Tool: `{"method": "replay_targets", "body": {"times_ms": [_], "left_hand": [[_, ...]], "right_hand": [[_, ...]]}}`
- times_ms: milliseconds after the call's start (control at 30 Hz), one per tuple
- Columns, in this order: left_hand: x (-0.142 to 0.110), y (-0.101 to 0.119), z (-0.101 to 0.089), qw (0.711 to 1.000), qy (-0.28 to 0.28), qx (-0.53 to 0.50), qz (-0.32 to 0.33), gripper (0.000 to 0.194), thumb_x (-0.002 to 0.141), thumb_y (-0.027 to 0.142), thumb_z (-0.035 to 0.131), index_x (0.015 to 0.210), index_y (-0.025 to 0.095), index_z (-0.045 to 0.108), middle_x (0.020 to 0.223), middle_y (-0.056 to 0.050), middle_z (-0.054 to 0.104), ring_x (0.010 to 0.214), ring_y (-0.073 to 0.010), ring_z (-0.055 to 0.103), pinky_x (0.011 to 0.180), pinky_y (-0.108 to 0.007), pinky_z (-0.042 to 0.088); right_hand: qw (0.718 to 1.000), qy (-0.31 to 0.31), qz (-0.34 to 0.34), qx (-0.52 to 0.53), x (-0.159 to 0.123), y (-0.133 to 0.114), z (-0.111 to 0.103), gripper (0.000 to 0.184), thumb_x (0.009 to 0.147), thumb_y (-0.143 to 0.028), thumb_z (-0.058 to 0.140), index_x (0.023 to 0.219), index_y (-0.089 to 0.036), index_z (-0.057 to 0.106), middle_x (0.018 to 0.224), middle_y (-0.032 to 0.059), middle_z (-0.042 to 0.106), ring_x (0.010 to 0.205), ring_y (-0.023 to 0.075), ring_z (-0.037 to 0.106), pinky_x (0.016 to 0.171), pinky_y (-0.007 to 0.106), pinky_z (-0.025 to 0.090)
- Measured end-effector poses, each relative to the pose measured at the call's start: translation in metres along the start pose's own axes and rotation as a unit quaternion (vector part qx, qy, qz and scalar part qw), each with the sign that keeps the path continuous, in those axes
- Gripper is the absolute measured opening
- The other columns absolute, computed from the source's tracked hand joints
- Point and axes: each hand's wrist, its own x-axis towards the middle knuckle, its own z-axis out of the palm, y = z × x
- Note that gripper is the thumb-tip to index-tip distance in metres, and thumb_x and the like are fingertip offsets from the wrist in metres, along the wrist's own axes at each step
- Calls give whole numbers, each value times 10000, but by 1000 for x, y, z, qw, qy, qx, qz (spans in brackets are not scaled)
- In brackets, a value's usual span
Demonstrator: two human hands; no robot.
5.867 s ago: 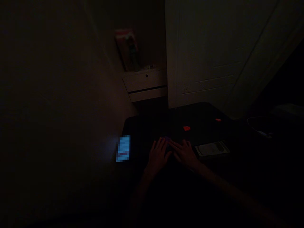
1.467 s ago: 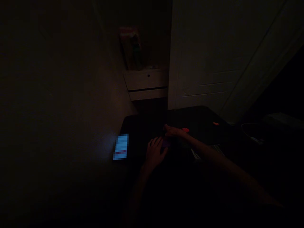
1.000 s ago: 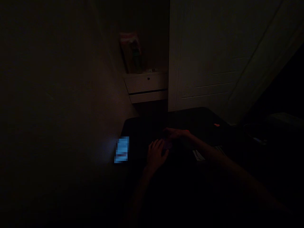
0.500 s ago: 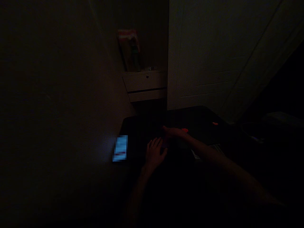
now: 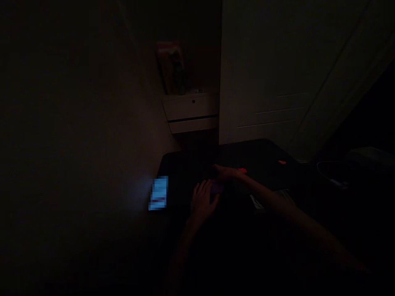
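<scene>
In dim light, a small flat purple piece [image 5: 217, 188] lies on the dark table [image 5: 243, 152]; its material is hard to tell. My left hand [image 5: 204, 199] rests at its left edge, palm down, fingers apart and stretched out. Across the piece's far side reaches my right hand [image 5: 224, 173], closed with its fingers bent under. Whatever those fingers pinch is hidden. Just behind my right wrist shows part of a bright red-orange piece [image 5: 243, 170], mostly covered by the arm.
A phone with a lit, blurred screen [image 5: 159, 193] stands at the table's left edge by the wall. Farther right lies a smaller orange piece [image 5: 282, 162]. My right forearm partly covers a pale printed sheet [image 5: 257, 202]. Beyond are a drawer unit [image 5: 191, 109] and a white door [image 5: 262, 82].
My right hand was stretched out beside the left about six seconds ago; it has since moved to the purple piece's far side and closed. My left hand has stayed nearly in place.
</scene>
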Motion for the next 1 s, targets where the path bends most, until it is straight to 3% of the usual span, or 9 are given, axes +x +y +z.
{"method": "replay_targets", "body": {"times_ms": [200,333,600,1000], "left_hand": [[-1,1,1,1000,7,-4,4,527,992,412,507,1463,176,481,1524,-102,538,1452,-279,452,1237,-530,311],[-1,0,3,1000,8,-6,-1,535,988,414,512,1458,159,483,1518,-111,544,1444,-284,460,1236,-533,311],[-3,-1,7,999,35,-11,-30,649,955,454,553,1498,126,413,1542,-163,500,1475,-314,411,1212,-535,357],[-2,-1,5,1000,26,16,-3,538,977,441,520,1423,140,530,1497,-132,562,1418,-303,485,1227,-531,338]], "right_hand": [[1000,14,-13,-9,-3,3,3,819,752,-349,846,1468,-242,463,1399,111,627,1227,294,633,999,373,528],[1000,-12,-14,7,-6,1,-1,812,787,-368,817,1490,-216,441,1408,128,621,1208,285,642,986,372,538],[1000,-6,10,-14,-7,-10,-1,894,721,-325,861,1499,-245,427,1456,127,587,1251,306,623,1023,407,518],[999,-13,22,-39,-10,-22,8,881,786,-349,808,1533,-166,378,1482,195,554,1278,336,603,1010,383,516]]}}
